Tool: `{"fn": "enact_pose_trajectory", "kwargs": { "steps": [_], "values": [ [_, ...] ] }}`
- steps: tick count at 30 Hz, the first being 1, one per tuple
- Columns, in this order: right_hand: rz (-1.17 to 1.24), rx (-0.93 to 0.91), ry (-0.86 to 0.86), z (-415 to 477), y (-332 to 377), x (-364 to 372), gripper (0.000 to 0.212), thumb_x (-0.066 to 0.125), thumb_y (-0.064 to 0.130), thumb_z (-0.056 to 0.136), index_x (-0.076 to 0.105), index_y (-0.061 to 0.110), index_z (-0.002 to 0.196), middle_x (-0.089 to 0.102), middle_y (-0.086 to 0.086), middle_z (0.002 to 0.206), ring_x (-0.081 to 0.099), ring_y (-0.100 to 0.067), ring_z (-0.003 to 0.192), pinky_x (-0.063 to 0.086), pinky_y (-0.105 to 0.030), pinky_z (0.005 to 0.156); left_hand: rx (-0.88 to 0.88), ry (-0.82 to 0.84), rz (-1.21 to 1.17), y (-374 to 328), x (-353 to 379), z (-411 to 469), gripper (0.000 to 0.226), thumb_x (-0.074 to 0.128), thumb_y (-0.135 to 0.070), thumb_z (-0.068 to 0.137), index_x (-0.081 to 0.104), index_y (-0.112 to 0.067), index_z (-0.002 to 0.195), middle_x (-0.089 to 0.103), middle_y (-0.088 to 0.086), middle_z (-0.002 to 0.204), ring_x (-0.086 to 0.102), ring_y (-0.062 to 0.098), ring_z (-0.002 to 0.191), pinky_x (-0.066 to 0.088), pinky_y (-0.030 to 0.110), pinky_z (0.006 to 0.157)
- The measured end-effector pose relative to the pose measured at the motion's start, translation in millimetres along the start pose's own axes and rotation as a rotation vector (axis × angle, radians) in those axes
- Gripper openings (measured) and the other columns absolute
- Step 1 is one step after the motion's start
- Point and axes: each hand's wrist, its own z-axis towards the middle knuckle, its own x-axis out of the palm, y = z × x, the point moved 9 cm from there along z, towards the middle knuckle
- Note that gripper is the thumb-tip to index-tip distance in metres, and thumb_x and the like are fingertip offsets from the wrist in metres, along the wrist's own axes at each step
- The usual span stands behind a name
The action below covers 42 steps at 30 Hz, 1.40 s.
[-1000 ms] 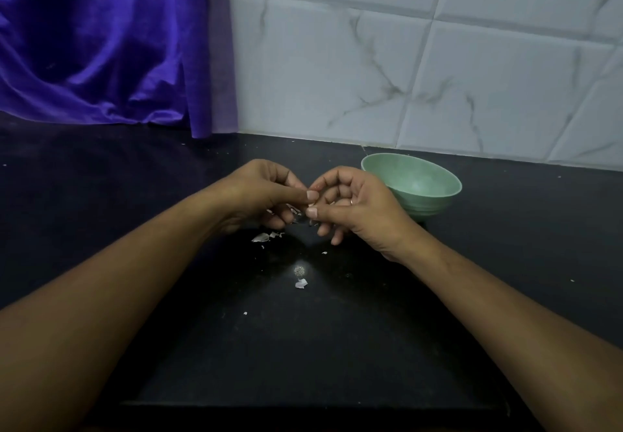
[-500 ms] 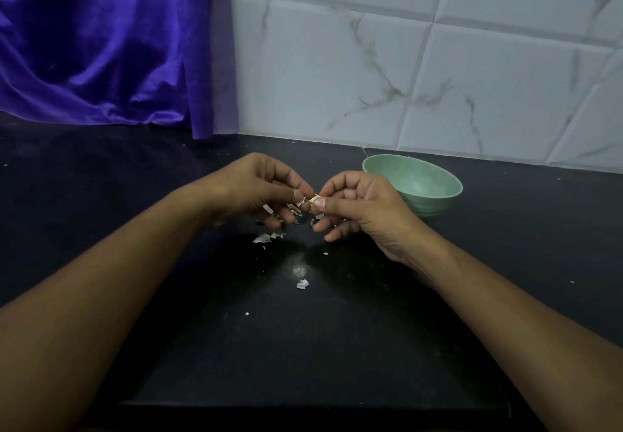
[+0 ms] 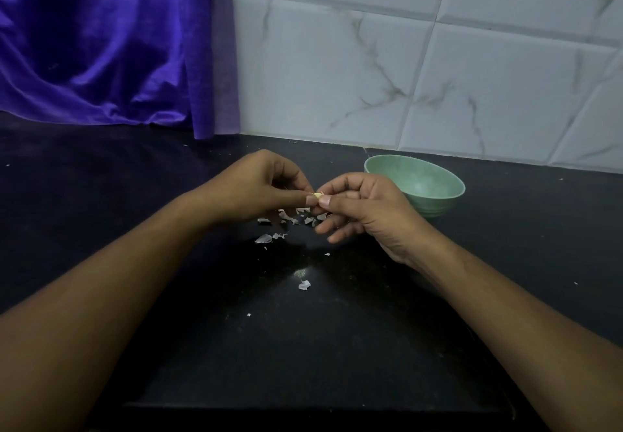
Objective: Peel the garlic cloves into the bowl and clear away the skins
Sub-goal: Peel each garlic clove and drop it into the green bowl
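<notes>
Garlic clove (image 3: 317,194) location?
— Between my hands, held above the counter (image 3: 101,202). Left hand (image 3: 256,189) pinches one end, thumb against fingertip. Right hand (image 3: 364,209) pinches the other end; its lower fingers hang loosely curled.
Bowl?
— Green bowl (image 3: 436,203) stands just behind my right hand, near the tiled wall (image 3: 438,77). Can't tell its contents.
Skins?
— Garlic skins (image 3: 290,220) are scattered on the counter under my hands. One stray skin flake (image 3: 304,285) lies nearer me.

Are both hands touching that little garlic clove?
Touching. The head view shows the left hand and right hand pinching the garlic clove between their fingertips.
</notes>
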Motion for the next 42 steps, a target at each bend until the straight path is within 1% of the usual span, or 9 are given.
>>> {"fn": "enact_pose_trajectory", "kwargs": {
  "steps": [3, 6, 11, 14, 19, 24, 33, 37, 42],
  "values": [
    [-0.031, -0.004, -0.018, -0.2, 1.6, -2.5, 0.021, 0.072, 0.002, 0.093, 0.065, -0.007, 0.110, 0.077, -0.022, 0.095, 0.075, -0.024, 0.067, 0.062, -0.031, 0.056, 0.040, -0.033, 0.081, -3.3, -2.0, 0.0, 0.010, 0.078, -0.024, 0.092, 0.079, -0.014, 0.095, 0.077, 0.007, 0.078, 0.071, 0.010, 0.063, 0.055, 0.024, 0.055],
    [-0.053, 0.002, -0.031, -0.1, 0.3, -3.5, 0.021, 0.073, 0.002, 0.093, 0.065, -0.008, 0.109, 0.076, -0.021, 0.091, 0.074, -0.023, 0.066, 0.061, -0.031, 0.056, 0.094, -0.054, 0.234, -8.1, -3.2, 0.0, 0.010, 0.076, -0.030, 0.094, 0.080, -0.021, 0.096, 0.078, -0.001, 0.077, 0.074, 0.013, 0.066, 0.060, 0.031, 0.060],
    [-0.065, 0.002, -0.048, 1.0, -3.6, -2.5, 0.018, 0.073, 0.001, 0.092, 0.065, -0.008, 0.105, 0.075, -0.020, 0.085, 0.074, -0.023, 0.065, 0.061, -0.029, 0.055, 0.187, -0.063, 0.528, -16.6, 1.0, -1.0, 0.013, 0.067, -0.031, 0.099, 0.080, -0.027, 0.101, 0.073, -0.012, 0.076, 0.067, 0.004, 0.069, 0.056, 0.036, 0.069],
    [-0.039, -0.005, -0.073, 1.5, -3.9, -3.1, 0.015, 0.072, 0.000, 0.092, 0.065, -0.008, 0.102, 0.075, -0.020, 0.083, 0.075, -0.023, 0.066, 0.061, -0.030, 0.057, 0.175, -0.072, 0.674, -18.2, 5.8, -0.9, 0.016, 0.061, -0.036, 0.100, 0.076, -0.029, 0.101, 0.064, -0.015, 0.072, 0.062, 0.012, 0.072, 0.055, 0.039, 0.070],
    [0.007, 0.000, -0.088, -0.3, -4.8, -0.7, 0.005, 0.071, 0.000, 0.093, 0.066, 0.001, 0.094, 0.076, -0.012, 0.078, 0.076, -0.020, 0.068, 0.062, -0.030, 0.061, 0.162, -0.090, 0.822, -19.7, 12.8, -1.5, 0.025, 0.046, -0.040, 0.101, 0.067, -0.026, 0.099, 0.070, -0.003, 0.094, 0.065, 0.026, 0.088, 0.050, 0.038, 0.070],
    [0.065, -0.002, -0.117, -4.0, -4.2, -2.8, 0.004, 0.070, -0.001, 0.093, 0.066, 0.000, 0.095, 0.075, -0.014, 0.079, 0.076, -0.021, 0.067, 0.063, -0.031, 0.064, 0.212, -0.112, 0.761, -25.3, 19.7, -4.0, 0.031, 0.036, -0.044, 0.093, 0.056, -0.023, 0.086, 0.060, -0.005, 0.085, 0.059, 0.024, 0.079, 0.051, 0.043, 0.070],
    [0.160, 0.056, -0.099, -4.9, -6.6, -2.4, 0.002, 0.069, 0.000, 0.093, 0.068, 0.001, 0.094, 0.075, -0.017, 0.082, 0.076, -0.023, 0.069, 0.064, -0.029, 0.064, 0.280, -0.182, 0.675, -32.8, 19.7, -5.0, 0.032, 0.042, -0.043, 0.091, 0.056, -0.019, 0.077, 0.059, -0.002, 0.074, 0.055, 0.023, 0.069, 0.046, 0.040, 0.064],
    [0.207, 0.094, -0.070, -5.2, -8.5, -1.2, 0.003, 0.068, 0.001, 0.093, 0.068, 0.001, 0.095, 0.075, -0.014, 0.081, 0.077, -0.021, 0.070, 0.063, -0.028, 0.062, 0.309, -0.165, 0.554, -32.5, 15.4, -5.0, 0.025, 0.051, -0.032, 0.094, 0.059, -0.020, 0.074, 0.058, -0.006, 0.064, 0.054, 0.011, 0.060, 0.040, 0.034, 0.057],
    [0.286, 0.131, -0.024, -5.3, -9.4, 3.3, 0.003, 0.064, 0.001, 0.095, 0.066, 0.001, 0.097, 0.075, -0.011, 0.079, 0.076, -0.018, 0.068, 0.063, -0.027, 0.061, 0.195, -0.110, 0.301, -21.7, 13.2, -4.8, 0.018, 0.061, -0.014, 0.097, 0.070, -0.017, 0.082, 0.070, -0.001, 0.063, 0.069, 0.009, 0.055, 0.052, 0.022, 0.056]
  ]
}}
